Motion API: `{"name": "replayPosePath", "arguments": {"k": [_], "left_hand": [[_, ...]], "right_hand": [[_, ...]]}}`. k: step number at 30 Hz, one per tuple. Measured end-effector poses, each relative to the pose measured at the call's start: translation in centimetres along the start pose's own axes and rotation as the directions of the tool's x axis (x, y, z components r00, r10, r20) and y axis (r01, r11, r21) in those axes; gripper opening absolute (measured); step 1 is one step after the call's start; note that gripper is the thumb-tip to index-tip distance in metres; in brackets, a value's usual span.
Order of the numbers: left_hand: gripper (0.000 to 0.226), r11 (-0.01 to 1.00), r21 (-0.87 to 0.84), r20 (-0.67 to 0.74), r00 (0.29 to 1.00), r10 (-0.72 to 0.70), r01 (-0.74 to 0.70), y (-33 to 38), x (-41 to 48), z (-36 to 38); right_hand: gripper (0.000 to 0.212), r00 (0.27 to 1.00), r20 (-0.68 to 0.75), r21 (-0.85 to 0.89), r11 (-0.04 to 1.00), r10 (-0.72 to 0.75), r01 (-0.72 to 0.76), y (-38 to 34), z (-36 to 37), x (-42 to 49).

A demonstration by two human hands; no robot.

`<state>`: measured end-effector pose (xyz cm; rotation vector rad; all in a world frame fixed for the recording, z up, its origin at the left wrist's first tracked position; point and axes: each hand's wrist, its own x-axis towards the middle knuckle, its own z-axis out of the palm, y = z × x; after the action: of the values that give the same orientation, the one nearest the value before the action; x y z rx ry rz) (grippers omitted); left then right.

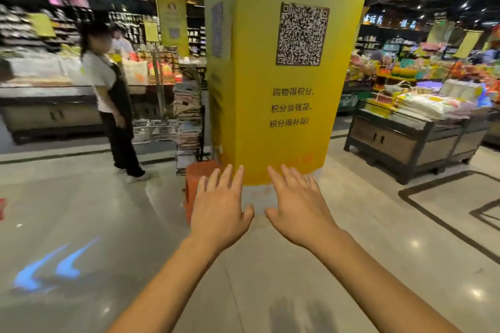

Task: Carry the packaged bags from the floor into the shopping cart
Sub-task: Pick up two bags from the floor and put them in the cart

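Both my arms reach forward over the shiny floor of a shop. My left hand [219, 207] is held palm down with its fingers straight and spread, and it holds nothing. My right hand [299, 207] is beside it, also flat and spread with nothing in it. No packaged bag on the floor and no shopping cart shows in this view.
A wide yellow pillar [284, 76] with a QR code stands straight ahead. An orange stool [196, 178] sits at its left foot, beside a wire rack [189, 121]. A person [113, 100] stands at the left. A display stand [411, 140] with goods is at the right.
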<state>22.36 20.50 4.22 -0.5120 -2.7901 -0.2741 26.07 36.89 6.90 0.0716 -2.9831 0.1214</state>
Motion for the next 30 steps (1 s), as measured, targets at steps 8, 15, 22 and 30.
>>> {"name": "replayPosePath", "arguments": {"k": [8, 15, 22, 30], "left_hand": [[0.085, 0.948, 0.107, -0.025, 0.954, -0.299, 0.3, -12.9, -2.3, -2.3], [0.083, 0.849, 0.181, -0.045, 0.866, -0.497, 0.497, -20.6, -5.3, -3.4], [0.082, 0.704, 0.251, -0.059, 0.737, -0.674, 0.664, -27.3, -5.5, -3.5], [0.084, 0.563, 0.318, -0.133, 0.624, -0.77, 0.763, -34.0, 1.4, -3.1]], "right_hand": [[0.083, 0.954, 0.048, 0.077, 0.953, -0.296, 0.292, -12.5, 3.4, 7.4], [0.081, 0.838, 0.091, 0.135, 0.84, -0.539, 0.525, -20.8, 5.8, 11.4], [0.079, 0.704, 0.123, 0.206, 0.712, -0.7, 0.672, -28.0, 8.5, 17.3], [0.076, 0.593, 0.106, 0.264, 0.597, -0.798, 0.757, -32.5, 9.9, 27.9]]}}
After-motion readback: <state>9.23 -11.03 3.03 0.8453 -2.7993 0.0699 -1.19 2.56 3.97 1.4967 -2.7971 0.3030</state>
